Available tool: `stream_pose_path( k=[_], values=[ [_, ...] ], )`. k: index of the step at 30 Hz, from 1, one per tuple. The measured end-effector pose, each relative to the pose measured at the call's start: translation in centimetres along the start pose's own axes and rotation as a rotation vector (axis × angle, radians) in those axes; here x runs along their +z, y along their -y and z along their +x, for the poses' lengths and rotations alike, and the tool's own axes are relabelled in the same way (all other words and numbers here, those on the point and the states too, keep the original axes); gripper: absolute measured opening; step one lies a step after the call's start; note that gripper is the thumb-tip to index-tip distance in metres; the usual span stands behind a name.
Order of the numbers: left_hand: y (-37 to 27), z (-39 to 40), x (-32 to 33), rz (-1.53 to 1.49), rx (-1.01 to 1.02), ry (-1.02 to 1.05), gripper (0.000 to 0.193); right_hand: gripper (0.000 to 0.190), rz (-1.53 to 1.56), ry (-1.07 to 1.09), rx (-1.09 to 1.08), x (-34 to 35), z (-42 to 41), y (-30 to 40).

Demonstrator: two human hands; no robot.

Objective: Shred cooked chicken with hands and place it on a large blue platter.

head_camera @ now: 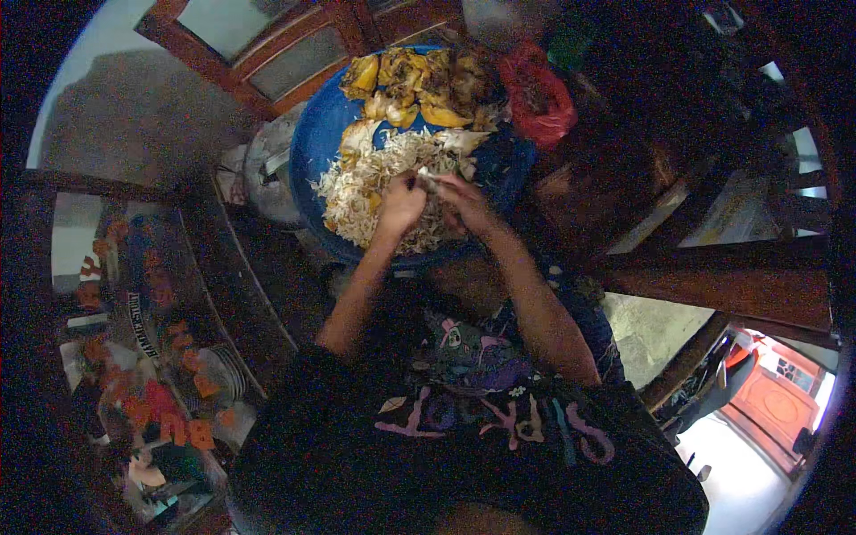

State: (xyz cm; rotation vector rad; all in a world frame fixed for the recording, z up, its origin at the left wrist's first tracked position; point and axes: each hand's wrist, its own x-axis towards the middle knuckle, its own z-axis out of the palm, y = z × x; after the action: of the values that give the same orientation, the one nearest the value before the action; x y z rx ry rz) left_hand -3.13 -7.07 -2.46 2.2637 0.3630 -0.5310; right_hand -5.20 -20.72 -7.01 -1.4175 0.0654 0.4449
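Note:
Over a wide blue plastic basin [309, 127], my left hand [403, 200] and my right hand [465, 202] meet above a heap of shredded pale meat [354, 207], which looks like chicken. A small white strip of meat [426, 173] shows between my fingertips, and both hands appear to pinch it. My left fingers are curled and partly hidden; the right ones are slightly blurred. Larger yellow-skinned cooked chicken pieces [401, 77] lie along the far side of the basin.
A red plastic bag [548, 110] sits against the basin's far right rim. To the left is a dull metal pot or container [274, 167]. Wooden-framed glass panels [294, 63] stand beyond, and a glass-fronted cabinet [154, 321] with stacked plates is at my left.

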Motion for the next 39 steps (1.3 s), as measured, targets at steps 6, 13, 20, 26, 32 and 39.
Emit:
stream_pose_path(
  k=[6, 13, 20, 26, 32, 39],
  values=[
    [0.2, -2.0, -2.2, -0.183, 0.219, 0.134, 0.029, 0.030, -0.021, -0.108, 0.074, -0.4, 0.9, -1.3],
    [5.9, -0.8, -5.5, 0.238, 0.295, -0.135, 0.033, 0.038, -0.108, -0.012, 0.196, -1.2, 0.4, -2.9],
    [6.8, -0.1, -3.1, 0.340, 0.246, -0.214, 0.032, 0.037, -0.226, -0.058, 0.281, -1.0, 0.2, -1.5],
    [11.9, 4.4, -2.5, -0.182, 0.134, -0.061, 0.021, 0.036, -0.198, -0.014, 0.179, -0.8, 0.7, -1.7],
    [5.6, -0.3, -2.1, -0.503, 0.127, 0.108, 0.029, 0.039, -0.002, 0.190, 0.214, 0.6, -0.3, -0.1],
    [6.6, 2.3, 2.4, -0.634, 0.078, 0.106, 0.028, 0.035, -0.149, 0.040, 0.213, 0.9, 0.2, 0.9]
  ],
)
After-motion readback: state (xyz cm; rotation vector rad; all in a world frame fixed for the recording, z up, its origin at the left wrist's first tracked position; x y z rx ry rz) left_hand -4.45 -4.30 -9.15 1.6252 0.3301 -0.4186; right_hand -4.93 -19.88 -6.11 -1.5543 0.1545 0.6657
